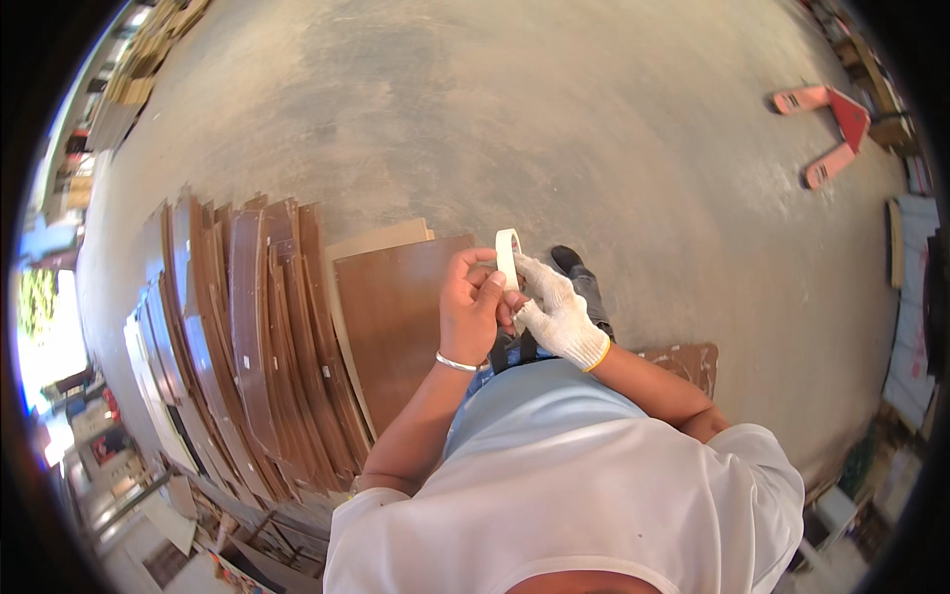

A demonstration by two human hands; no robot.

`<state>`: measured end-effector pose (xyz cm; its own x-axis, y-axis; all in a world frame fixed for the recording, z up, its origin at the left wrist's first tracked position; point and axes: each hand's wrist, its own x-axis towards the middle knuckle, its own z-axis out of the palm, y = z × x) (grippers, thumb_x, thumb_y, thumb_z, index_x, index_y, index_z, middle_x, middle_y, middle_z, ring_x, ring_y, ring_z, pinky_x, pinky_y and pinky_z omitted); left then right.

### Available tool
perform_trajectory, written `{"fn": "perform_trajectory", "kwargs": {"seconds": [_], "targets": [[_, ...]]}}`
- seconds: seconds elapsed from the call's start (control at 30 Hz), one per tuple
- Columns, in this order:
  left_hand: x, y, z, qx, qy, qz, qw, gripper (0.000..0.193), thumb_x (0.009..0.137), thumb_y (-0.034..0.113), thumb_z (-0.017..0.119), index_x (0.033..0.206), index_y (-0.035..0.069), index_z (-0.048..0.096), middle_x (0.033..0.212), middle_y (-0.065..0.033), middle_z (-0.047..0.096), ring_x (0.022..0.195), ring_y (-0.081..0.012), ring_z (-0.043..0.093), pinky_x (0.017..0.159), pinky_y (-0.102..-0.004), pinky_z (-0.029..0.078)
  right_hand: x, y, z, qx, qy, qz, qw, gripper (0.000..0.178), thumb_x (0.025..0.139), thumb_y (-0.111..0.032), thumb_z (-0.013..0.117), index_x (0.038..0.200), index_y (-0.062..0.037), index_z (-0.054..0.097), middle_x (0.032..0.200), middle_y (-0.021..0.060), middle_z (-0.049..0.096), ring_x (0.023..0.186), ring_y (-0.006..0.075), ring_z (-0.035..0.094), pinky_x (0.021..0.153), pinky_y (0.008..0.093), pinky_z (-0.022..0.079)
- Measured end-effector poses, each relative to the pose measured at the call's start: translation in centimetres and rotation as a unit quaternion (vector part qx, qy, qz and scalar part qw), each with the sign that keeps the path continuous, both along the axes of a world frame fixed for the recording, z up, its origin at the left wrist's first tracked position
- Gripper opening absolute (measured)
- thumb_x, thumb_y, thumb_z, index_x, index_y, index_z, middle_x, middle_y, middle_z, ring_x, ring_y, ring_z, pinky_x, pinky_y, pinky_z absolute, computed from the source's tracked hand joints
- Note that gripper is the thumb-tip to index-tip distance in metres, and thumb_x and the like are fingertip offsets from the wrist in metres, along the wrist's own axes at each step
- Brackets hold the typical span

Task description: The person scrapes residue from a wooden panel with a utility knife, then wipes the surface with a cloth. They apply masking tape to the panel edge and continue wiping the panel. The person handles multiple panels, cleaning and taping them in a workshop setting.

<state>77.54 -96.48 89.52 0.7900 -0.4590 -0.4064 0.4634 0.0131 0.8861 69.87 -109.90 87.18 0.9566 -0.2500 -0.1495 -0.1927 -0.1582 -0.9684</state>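
A narrow roll of cream-white tape (pixel 507 259) is held up on edge in front of my body. My left hand (pixel 469 309), bare with a silver bangle at the wrist, closes its thumb and fingers on the roll's near left side. A white knit glove with a yellow cuff edge covers my right hand (pixel 559 315), though its thumb tip shows bare. The gloved fingers curl against the roll's right side, and the thumb meets the left fingertips just below it. What lies between the fingertips there is too small to make out.
To my left stands a row of brown boards (pixel 267 346) on edge, with a wider brown panel (pixel 406 317) nearest me. Another brown board (pixel 685 366) lies beyond my right forearm. A red pallet jack (pixel 849 121) rests on the concrete floor (pixel 594 119) at the far right.
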Motion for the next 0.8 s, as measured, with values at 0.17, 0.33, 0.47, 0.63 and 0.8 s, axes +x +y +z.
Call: {"fn": "perform_trajectory", "kwargs": {"seconds": [0.17, 0.33, 0.47, 0.63, 0.8], "targets": [[1.0, -4.7, 2.4, 0.105, -0.204, 0.095, 0.969, 0.026, 0.105, -0.002, 0.059, 0.131, 0.000, 0.059, 0.086, -0.0097, 0.070, 0.063, -0.0119, 0.064, 0.058, -0.0262, 0.055, 5.5, -6.5, 2.1, -0.218, -0.133, 0.104, 0.961, 0.039, 0.078, -0.012, 0.075, 0.116, -0.0045, 0.066, 0.098, 0.0174, 0.069, 0.093, 0.0413, 0.065, 0.083, 0.0511, 0.053], [0.7, -8.5, 3.1, 0.195, -0.409, 0.204, 0.868, 0.020, 0.102, -0.005, 0.063, 0.121, -0.002, 0.068, 0.098, -0.0076, 0.070, 0.073, -0.0123, 0.067, 0.066, -0.0258, 0.053, 8.2, -10.5, 5.2, -0.306, -0.237, 0.151, 0.910, 0.027, 0.068, -0.013, 0.079, 0.092, -0.0095, 0.067, 0.074, 0.0096, 0.065, 0.076, 0.0338, 0.063, 0.076, 0.0453, 0.051], [-0.6, -9.5, 3.5, 0.133, -0.326, 0.260, 0.899, 0.018, 0.104, 0.000, 0.066, 0.121, -0.002, 0.069, 0.107, -0.0075, 0.071, 0.077, -0.0086, 0.063, 0.064, -0.0243, 0.052, 9.1, -11.9, 6.9, -0.309, -0.287, 0.184, 0.888, 0.027, 0.067, -0.014, 0.080, 0.091, -0.0098, 0.067, 0.074, 0.0088, 0.066, 0.076, 0.0314, 0.064, 0.076, 0.0440, 0.050], [-1.9, -10.8, 4.0, 0.130, -0.326, 0.314, 0.882, 0.015, 0.103, 0.000, 0.067, 0.118, -0.003, 0.069, 0.105, -0.0068, 0.070, 0.076, -0.0081, 0.062, 0.063, -0.0244, 0.053, 9.2, -13.3, 7.9, -0.292, -0.338, 0.225, 0.866, 0.033, 0.066, -0.014, 0.081, 0.095, -0.0093, 0.067, 0.075, 0.0084, 0.066, 0.076, 0.0301, 0.064, 0.077, 0.0437, 0.049], [-3.1, -11.3, 4.4, 0.140, -0.339, 0.343, 0.865, 0.011, 0.102, 0.001, 0.068, 0.112, -0.003, 0.070, 0.102, -0.0062, 0.070, 0.075, -0.0080, 0.062, 0.063, -0.0239, 0.053, 9.0, -13.7, 8.2, -0.277, -0.387, 0.232, 0.848, 0.039, 0.063, -0.012, 0.080, 0.099, -0.0096, 0.067, 0.076, 0.0073, 0.064, 0.076, 0.0300, 0.064, 0.078, 0.0441, 0.049]]}}
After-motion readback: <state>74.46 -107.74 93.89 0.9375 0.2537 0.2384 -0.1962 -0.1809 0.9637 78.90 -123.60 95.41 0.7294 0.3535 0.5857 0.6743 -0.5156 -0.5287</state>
